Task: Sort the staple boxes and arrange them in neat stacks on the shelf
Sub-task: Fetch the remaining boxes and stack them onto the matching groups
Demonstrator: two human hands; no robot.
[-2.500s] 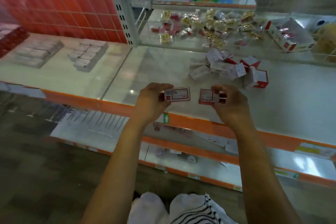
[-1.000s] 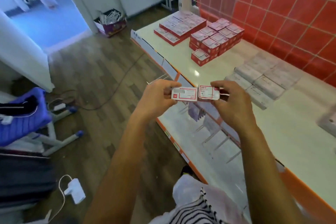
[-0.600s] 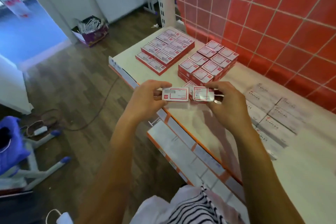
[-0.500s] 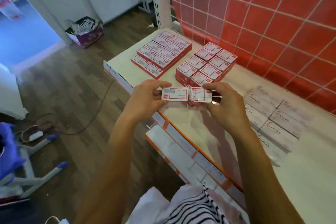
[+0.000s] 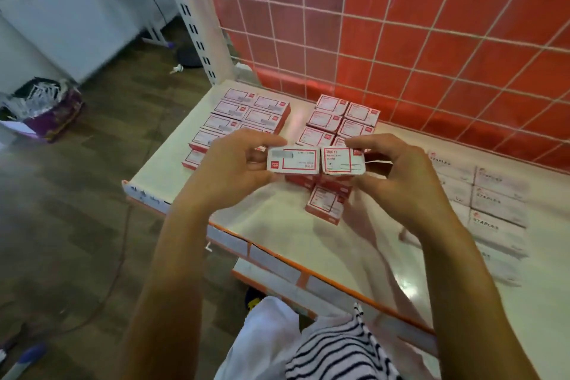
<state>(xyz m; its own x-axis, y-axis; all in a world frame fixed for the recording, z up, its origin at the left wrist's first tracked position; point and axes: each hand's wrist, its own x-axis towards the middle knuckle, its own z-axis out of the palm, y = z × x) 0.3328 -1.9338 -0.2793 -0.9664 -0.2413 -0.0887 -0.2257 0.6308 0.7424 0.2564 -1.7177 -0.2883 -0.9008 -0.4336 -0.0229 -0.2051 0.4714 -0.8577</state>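
Two boxes pinched, one per hand: left hand (image 5: 228, 170) grips left box (image 5: 292, 160) by its top and bottom edges, right hand (image 5: 398, 176) likewise on right box (image 5: 343, 160). Both are held above the shelf (image 5: 271, 225), short ends touching, long axes 9-to-3 o'clock, labels facing camera. White labels, red borders, print blurred. Fingers behind the boxes are hidden. Lone box (image 5: 325, 205) lies on the shelf at 6 o'clock, axis 12-to-6. Red stacks (image 5: 339, 120) at 12 o'clock, partly covered.
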